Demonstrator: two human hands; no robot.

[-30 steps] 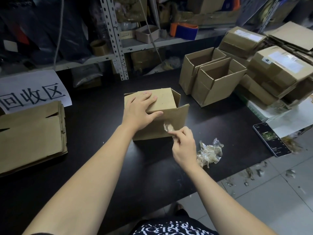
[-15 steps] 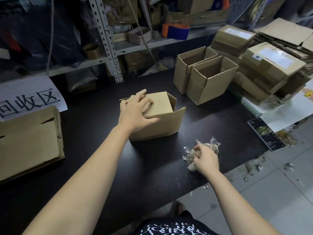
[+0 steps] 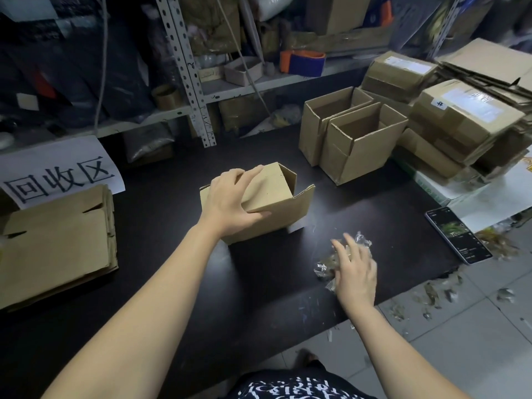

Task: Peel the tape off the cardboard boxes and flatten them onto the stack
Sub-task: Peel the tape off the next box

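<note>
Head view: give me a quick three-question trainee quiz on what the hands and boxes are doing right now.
1. True or false: the left hand grips the cardboard box from the top.
2. What lies under the open fingers of the right hand? A) crumpled tape wad B) a phone C) a box flap
3. Fill in: the stack of flattened boxes lies on the person's ____ side of the black table.

Key: 1 true; 2 A; 3 left.
</note>
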